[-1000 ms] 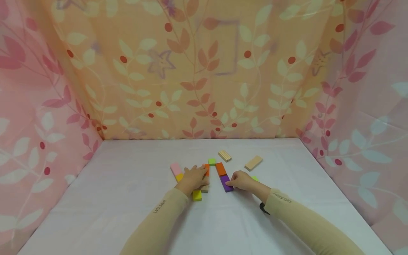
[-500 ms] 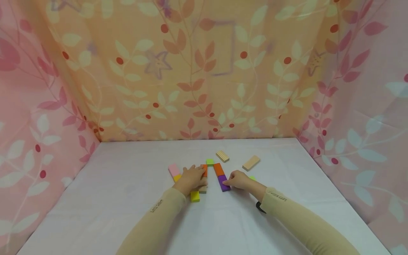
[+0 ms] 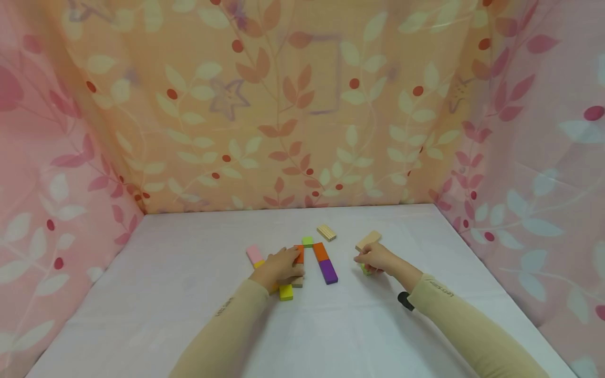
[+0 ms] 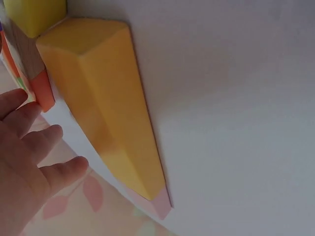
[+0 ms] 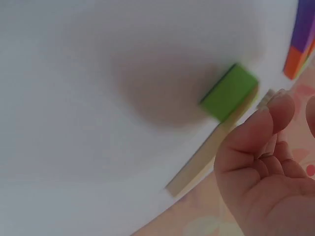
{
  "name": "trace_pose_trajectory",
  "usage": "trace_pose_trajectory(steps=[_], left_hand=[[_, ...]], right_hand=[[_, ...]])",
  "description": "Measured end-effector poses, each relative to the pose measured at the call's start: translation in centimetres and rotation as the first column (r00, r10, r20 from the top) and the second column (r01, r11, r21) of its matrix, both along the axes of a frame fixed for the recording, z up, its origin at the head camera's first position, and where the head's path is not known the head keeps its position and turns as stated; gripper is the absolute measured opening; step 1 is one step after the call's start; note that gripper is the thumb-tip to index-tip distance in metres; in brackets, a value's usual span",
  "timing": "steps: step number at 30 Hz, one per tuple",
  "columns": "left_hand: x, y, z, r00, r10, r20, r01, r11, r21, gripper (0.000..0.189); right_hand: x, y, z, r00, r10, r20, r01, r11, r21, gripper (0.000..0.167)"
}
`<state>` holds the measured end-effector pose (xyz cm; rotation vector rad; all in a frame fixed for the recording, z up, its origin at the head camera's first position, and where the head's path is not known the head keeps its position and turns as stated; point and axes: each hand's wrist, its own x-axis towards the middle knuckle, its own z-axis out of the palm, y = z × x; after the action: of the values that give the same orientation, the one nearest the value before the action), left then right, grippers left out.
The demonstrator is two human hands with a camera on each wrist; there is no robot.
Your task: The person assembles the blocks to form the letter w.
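In the head view my left hand (image 3: 279, 265) lies over a row of blocks, its fingertips at an orange block (image 3: 299, 254). Its fingers are spread and loosely bent in the left wrist view, beside a long yellow-orange block (image 4: 103, 103). My right hand (image 3: 380, 258) is over a small green block (image 3: 365, 269), which it partly covers. In the right wrist view the bent fingers are beside the green block (image 5: 230, 92), with nothing between them. A purple block (image 3: 328, 272) and another orange block (image 3: 321, 251) lie end to end between the hands.
A plain wooden block (image 3: 368, 240) lies just beyond the right hand, and a ridged wooden piece (image 3: 326, 232) farther back. A light green block (image 3: 308, 242) is behind the orange ones. Pink (image 3: 254, 254) and yellow (image 3: 285, 293) blocks lie around the left hand. Patterned cloth (image 3: 283, 105) walls the table.
My right hand has left the purple block and moved right to the small green block. The purple block now lies uncovered. My left hand stays at the orange block; the whole view has shifted slightly.
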<state>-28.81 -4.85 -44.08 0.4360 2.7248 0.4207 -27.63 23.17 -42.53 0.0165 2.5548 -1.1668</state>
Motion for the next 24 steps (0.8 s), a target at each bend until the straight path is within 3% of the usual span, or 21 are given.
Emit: trace_pose_trajectory(steps=[3,7,12,17,20,24], left_hand=[[-0.1,-0.3,0.0,1.0,0.013,0.025,-0.014,0.999,0.04,0.069],[-0.3,-0.3,0.4,1.0,-0.015,0.021,0.013,0.998,0.055,0.071],[0.1,1.3,1.4,0.999,-0.054,-0.008,0.054,0.997,0.057,0.07],[0.4,4.4,1.1,0.988,-0.1,-0.114,0.095,0.994,-0.046,0.071],[0.4,5.9,0.4,0.983,-0.081,-0.166,0.061,0.991,-0.12,0.075],[0.3,6.8,0.0,0.981,-0.052,-0.188,0.017,0.983,-0.185,0.078]], right_hand=[[0.0,1.2,-0.1,1.0,-0.002,-0.02,0.003,1.0,0.024,0.016],[-0.1,2.4,-0.5,0.999,-0.027,-0.043,0.03,0.997,0.076,0.016],[-0.2,3.4,-0.9,0.999,-0.004,-0.046,0.009,0.993,0.116,0.032],[-0.2,3.9,-1.0,0.998,0.065,0.003,-0.065,0.995,0.073,0.042],[-0.3,4.1,-1.0,0.993,0.111,0.041,-0.113,0.993,0.04,0.044],[-0.6,3.9,-1.0,0.988,0.141,0.067,-0.143,0.989,0.024,0.043]])
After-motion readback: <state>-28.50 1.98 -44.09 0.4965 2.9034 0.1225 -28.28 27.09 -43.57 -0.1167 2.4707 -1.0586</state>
